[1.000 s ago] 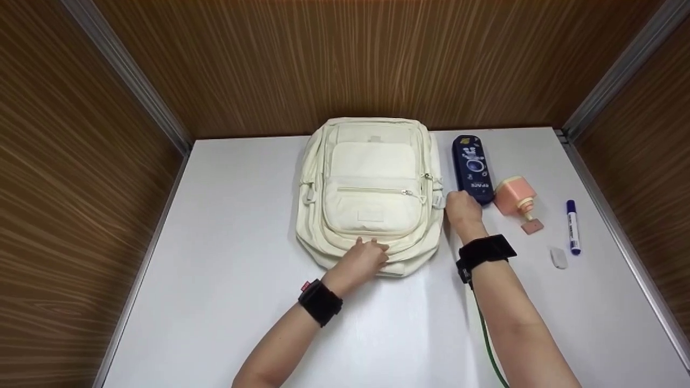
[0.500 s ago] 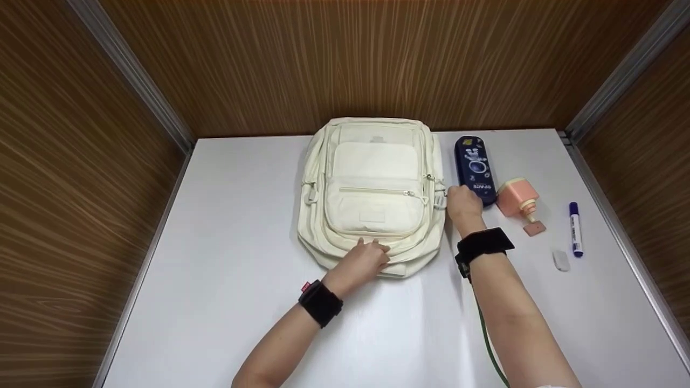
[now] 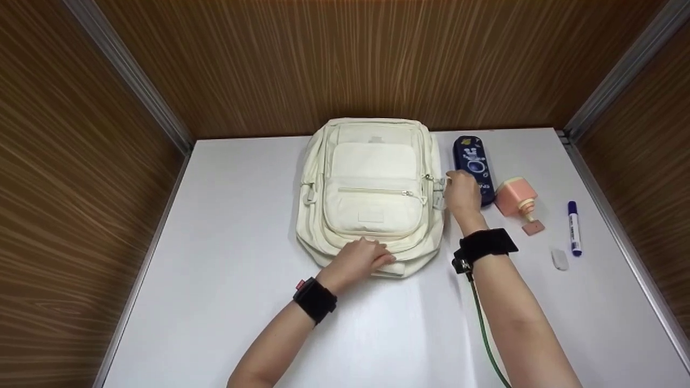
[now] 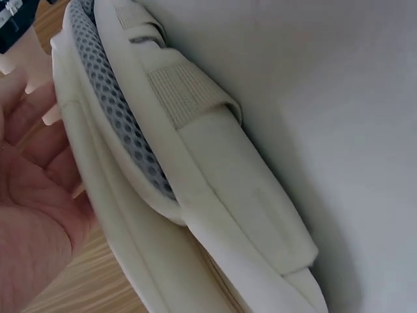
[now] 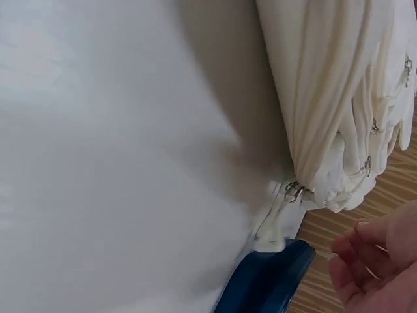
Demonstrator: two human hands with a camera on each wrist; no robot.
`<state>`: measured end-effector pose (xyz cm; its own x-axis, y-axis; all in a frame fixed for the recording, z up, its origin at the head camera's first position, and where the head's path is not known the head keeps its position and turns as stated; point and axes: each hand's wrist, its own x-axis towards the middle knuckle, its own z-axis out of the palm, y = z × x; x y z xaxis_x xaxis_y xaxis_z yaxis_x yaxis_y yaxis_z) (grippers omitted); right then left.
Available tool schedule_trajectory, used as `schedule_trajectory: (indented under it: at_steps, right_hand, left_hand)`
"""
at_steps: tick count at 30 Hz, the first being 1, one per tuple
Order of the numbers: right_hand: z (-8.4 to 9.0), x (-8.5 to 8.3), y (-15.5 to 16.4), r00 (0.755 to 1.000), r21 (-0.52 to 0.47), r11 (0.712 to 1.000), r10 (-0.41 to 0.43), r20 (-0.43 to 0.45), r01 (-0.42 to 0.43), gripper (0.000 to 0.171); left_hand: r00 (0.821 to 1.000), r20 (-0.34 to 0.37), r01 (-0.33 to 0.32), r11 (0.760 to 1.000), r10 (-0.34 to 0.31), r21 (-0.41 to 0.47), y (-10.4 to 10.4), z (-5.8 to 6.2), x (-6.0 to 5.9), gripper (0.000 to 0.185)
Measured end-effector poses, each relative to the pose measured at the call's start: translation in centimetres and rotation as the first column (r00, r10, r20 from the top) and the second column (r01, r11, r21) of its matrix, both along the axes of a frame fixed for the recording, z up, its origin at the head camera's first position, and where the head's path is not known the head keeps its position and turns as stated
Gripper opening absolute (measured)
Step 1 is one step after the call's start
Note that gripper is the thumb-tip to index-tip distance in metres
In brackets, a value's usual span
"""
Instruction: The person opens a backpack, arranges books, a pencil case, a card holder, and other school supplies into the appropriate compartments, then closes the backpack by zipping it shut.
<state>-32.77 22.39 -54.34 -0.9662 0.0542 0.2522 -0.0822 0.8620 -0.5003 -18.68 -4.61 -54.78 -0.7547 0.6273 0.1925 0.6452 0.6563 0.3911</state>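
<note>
A cream backpack (image 3: 372, 183) lies flat on the white table (image 3: 237, 226), its front pockets facing up. My left hand (image 3: 360, 258) rests on its near bottom edge with the fingers laid flat. In the left wrist view the palm (image 4: 32, 208) is spread beside the backpack's padded strap (image 4: 195, 169). My right hand (image 3: 461, 191) hovers at the backpack's right side, between it and a dark blue pencil case (image 3: 470, 157). Its fingers (image 5: 365, 261) are loosely curled and hold nothing. A zipper pull (image 5: 293, 192) sits close by, apart from them.
Right of the pencil case lie a pink pump bottle (image 3: 515, 196), a small pink square (image 3: 532, 228), a blue marker (image 3: 573, 226) and a white eraser (image 3: 559, 258). Wood-panelled walls enclose the table on three sides.
My right hand has moved a little farther up along the backpack's right side, now covering more of the pencil case. The left hand has stayed on the bottom edge.
</note>
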Motion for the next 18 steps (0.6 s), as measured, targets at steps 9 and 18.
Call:
schedule_trajectory:
  at_steps: [9, 18]
  right_hand:
    - [-1.0, 0.0, -1.1, 0.988, 0.063, 0.988, 0.147, -0.057, -0.143, 0.038]
    - [-1.6, 0.2, -1.9, 0.988, 0.116, 0.986, 0.126, -0.084, -0.116, 0.025]
  left_hand:
    - [0.968, -0.119, -0.232, 0.968, 0.220, -0.100, -1.8, -0.8, -1.9, 0.047]
    - [0.959, 0.112, -0.231, 0.947, 0.260, -0.223, -2.1, -0.8, -2.6, 0.057]
